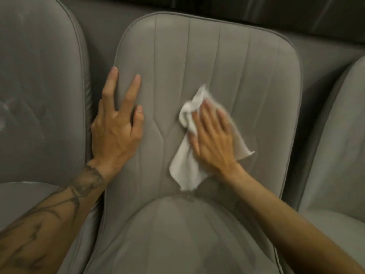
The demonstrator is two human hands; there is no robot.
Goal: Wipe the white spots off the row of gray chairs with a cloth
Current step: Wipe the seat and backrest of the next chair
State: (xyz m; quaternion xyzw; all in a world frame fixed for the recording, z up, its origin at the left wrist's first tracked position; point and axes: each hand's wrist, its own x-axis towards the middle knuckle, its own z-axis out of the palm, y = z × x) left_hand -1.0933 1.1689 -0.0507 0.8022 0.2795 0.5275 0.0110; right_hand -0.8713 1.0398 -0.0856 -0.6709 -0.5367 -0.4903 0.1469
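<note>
Middle chair (207,62): gray, ribbed backrest with piped edge; taken here as the landmark; its seat cushion (177,234) is being seen below the backrest.
Cloth (187,169): white, crumpled; being pressed flat against the lower right part of the middle chair's backrest, one corner hanging down toward the seat crease.
Right hand (214,139): being laid palm-down on the cloth, fingers extended and not curled around it; the cloth is being pinned against the middle chair rather than pinched; blurred.
Left hand (116,127): being held open, fingers spread, resting on the left edge of the middle chair's backrest; nothing is being gripped.
Left forearm (59,210): tattooed, being extended across the gap at the middle chair's left.
Left chair (39,86): gray, just beside the middle chair; whitish smears (7,109) are being shown on its backrest.
Right chair (339,145): gray, just beside the middle chair, only partly in view.
</note>
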